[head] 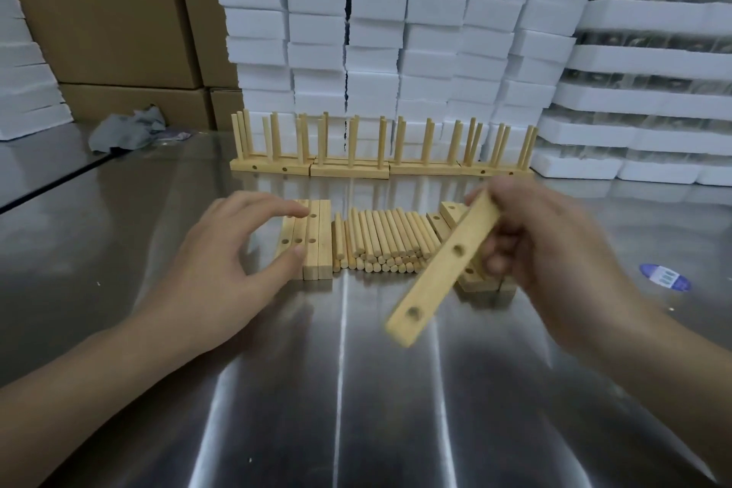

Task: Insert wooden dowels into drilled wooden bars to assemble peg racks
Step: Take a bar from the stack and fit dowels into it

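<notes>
Motion-blurred right of centre: right hand (554,246) and drilled bar (443,269). Mostly hidden behind them: bar stack (473,282). Cropped at top: foam blocks (396,32).

Bare steel table (356,408) in front (dowels (382,244), bars (313,240) beyond)

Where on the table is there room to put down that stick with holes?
The biggest bare patch of steel table lies nearest you, between both forearms, in front of the dowel pile. A narrower strip runs between that pile and the finished racks. The middle row is crowded: drilled bars under the left hand, dowels, stacked bars beside the right hand.
</notes>
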The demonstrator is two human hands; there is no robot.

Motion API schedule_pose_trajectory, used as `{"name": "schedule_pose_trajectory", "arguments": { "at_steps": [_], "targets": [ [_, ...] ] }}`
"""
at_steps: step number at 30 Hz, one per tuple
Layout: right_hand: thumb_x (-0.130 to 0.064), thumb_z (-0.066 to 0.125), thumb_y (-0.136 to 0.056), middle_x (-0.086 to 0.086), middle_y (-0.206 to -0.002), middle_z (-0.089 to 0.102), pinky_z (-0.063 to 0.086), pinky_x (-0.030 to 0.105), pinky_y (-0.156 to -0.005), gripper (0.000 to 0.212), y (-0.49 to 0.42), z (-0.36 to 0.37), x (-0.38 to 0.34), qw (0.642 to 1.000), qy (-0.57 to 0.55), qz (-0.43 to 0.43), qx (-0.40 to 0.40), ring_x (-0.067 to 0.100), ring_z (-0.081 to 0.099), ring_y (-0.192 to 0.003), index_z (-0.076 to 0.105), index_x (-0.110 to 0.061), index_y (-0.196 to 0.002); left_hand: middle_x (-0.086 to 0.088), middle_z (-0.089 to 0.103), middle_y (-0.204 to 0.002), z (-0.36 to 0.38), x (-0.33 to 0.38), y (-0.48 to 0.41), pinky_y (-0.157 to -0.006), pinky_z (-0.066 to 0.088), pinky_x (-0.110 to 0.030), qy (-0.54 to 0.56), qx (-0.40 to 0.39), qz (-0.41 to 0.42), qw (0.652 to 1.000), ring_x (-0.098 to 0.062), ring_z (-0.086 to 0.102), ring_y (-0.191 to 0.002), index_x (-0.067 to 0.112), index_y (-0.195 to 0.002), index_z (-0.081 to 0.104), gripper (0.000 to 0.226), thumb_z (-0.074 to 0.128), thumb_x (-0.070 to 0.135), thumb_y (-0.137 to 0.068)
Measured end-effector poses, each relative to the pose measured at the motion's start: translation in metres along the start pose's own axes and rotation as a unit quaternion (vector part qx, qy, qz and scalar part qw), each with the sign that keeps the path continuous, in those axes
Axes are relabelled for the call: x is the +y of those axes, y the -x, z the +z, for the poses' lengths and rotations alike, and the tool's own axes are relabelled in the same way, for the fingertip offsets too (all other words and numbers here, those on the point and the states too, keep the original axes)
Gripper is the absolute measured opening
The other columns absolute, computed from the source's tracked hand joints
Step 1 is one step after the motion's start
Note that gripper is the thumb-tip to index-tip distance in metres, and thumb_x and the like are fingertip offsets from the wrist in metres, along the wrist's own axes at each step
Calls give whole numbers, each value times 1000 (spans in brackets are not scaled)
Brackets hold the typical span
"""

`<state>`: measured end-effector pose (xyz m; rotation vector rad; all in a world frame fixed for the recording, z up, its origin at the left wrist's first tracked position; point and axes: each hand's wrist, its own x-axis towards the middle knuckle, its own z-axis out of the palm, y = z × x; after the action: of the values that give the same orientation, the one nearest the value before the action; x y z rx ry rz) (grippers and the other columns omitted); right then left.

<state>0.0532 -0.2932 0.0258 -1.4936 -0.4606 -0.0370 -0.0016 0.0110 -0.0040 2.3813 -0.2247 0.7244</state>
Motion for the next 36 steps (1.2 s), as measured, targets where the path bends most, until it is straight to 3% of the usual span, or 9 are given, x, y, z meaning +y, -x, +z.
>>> {"name": "schedule_pose_trajectory", "arguments": {
  "at_steps": [5,8,10,16,20,24,29,33,36],
  "targets": [
    [-35,58,-106,10,-71,75,46,28,-43,28,22,26,11,979,176,63,-85,21,64,-49,65,-22,-83,22,64,-122,0,1,2,-96,38,-22,5,32,23,999,1,52,-123,36,-117,74,23,68,31,-95],
    [-56,50,-92,-4,-62,65,47,34,-52,39,22,21,10,825,562,20,-53,11,60,-57,61,-24,-73,21,65,-119,-1,0,1,-97,39,-28,22,33,4,999,-3,53,-123,38,-112,75,21,69,29,-94],
    [-62,41,-90,-5,-60,57,45,33,-51,45,23,18,2,748,663,-11,-42,10,56,-59,59,-26,-69,20,66,-118,-1,0,1,-97,40,-31,26,33,-1,999,-4,55,-122,38,-110,75,20,71,26,-95],
    [-56,32,-91,-5,-46,41,32,30,-41,50,24,19,-6,670,729,-138,-14,11,43,-43,45,-23,-56,17,69,-112,0,4,3,-94,40,-29,34,30,5,999,-7,58,-117,33,-101,79,20,73,15,-95],
    [-43,48,-102,-13,-53,43,44,31,-46,43,26,18,-5,730,633,-237,-100,8,43,-47,47,-25,-63,15,71,-109,0,7,3,-92,40,-29,37,32,0,999,-8,59,-115,30,-97,80,19,74,12,-94],
    [-23,59,-101,-16,-62,31,31,22,-48,38,37,32,0,808,421,-389,-135,5,33,-51,42,-24,-67,15,71,-105,0,11,5,-95,42,-26,45,35,13,998,-8,60,-112,28,-95,81,18,73,12,-94],
    [-57,50,-101,-15,-60,39,43,35,-52,33,40,37,11,755,566,-237,-232,11,45,-54,35,-33,-84,12,72,-102,2,13,5,-98,43,-22,54,27,22,998,-12,61,-110,24,-91,82,18,74,8,-92],
    [-62,47,-99,-23,-66,39,42,28,-49,22,36,29,10,743,580,-253,-216,5,49,-60,45,-40,-102,13,72,-100,3,13,4,-99,45,-28,57,32,26,998,-14,62,-109,25,-88,81,19,74,8,-93],
    [-69,34,-102,-22,-90,56,51,30,-65,40,30,26,8,744,582,-223,-242,3,57,-85,59,-42,-118,14,72,-101,3,12,2,-99,47,-33,50,22,24,998,-14,62,-111,26,-90,81,17,73,11,-93]
  ]
}}
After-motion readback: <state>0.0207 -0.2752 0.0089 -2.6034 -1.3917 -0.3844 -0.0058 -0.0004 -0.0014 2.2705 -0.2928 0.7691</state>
